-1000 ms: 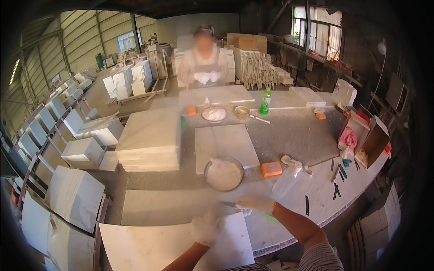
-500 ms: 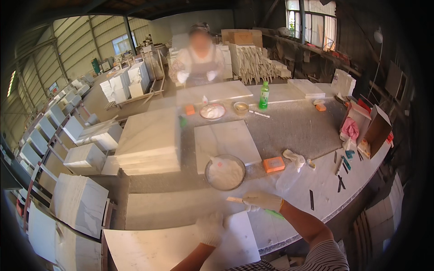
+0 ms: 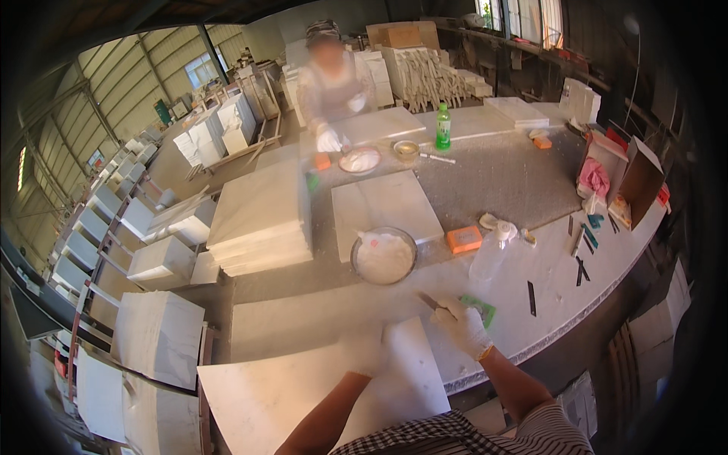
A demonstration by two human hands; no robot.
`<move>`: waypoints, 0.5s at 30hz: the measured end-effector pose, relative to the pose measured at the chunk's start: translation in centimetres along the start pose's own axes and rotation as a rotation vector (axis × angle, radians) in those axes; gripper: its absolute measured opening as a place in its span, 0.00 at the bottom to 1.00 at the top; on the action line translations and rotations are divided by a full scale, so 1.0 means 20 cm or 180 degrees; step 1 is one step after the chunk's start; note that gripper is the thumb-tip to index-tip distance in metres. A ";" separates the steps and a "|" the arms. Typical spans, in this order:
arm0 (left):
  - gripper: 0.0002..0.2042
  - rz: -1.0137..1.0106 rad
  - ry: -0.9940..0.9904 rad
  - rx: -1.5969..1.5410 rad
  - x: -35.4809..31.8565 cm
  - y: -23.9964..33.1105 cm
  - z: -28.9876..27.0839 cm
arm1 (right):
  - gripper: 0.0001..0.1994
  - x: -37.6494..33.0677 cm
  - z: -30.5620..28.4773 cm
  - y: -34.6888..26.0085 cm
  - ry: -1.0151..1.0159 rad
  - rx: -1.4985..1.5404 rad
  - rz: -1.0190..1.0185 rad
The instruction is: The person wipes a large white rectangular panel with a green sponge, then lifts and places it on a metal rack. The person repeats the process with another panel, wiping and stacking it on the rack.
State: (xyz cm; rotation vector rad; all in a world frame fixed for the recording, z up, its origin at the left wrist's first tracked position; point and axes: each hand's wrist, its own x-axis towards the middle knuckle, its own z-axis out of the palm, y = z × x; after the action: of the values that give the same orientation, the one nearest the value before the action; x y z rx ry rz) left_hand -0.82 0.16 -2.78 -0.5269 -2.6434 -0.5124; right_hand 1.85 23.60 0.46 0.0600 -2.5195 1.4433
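Right hand (image 3: 461, 324) clamped on thin flat tool (image 3: 429, 302), near far-right corner of white slab (image 3: 273, 388). Left hand (image 3: 362, 350) over slab, apart; blurred, can't tell finger state. Risk: loose grip, tool slips, nicks slab.

Slab (image 3: 265, 394): under left hand (image 3: 362, 350)
Bowl (image 3: 414, 262): ahead of both hands, between them sideways
Near box (image 3: 464, 240): ahead of right hand (image 3: 462, 326)
Near bottle (image 3: 487, 260): ahead of right hand, beside near box
Stack (image 3: 262, 252): ahead-left of left hand
Strip (image 3: 531, 299): right of right hand
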 end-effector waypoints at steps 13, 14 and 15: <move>0.21 -0.0419 -0.0390 0.0152 0.03 0.10 -0.09 | 0.07 -0.29 0.06 0.08 0.0894 0.0389 0.0130; 0.21 -0.0319 -0.0314 0.0260 0.01 0.10 -0.09 | 0.07 -0.29 0.04 0.12 0.0864 0.0259 0.0229; 0.22 -0.0232 -0.0072 0.0165 0.02 0.09 -0.09 | 0.08 -0.28 0.04 0.14 0.0807 0.0287 0.0027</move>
State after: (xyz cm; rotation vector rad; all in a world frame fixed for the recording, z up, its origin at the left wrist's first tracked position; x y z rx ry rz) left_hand 0.23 1.12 -0.67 -0.4243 -2.6978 -0.4608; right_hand 6.76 23.84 -3.62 -0.1114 -2.2546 1.4657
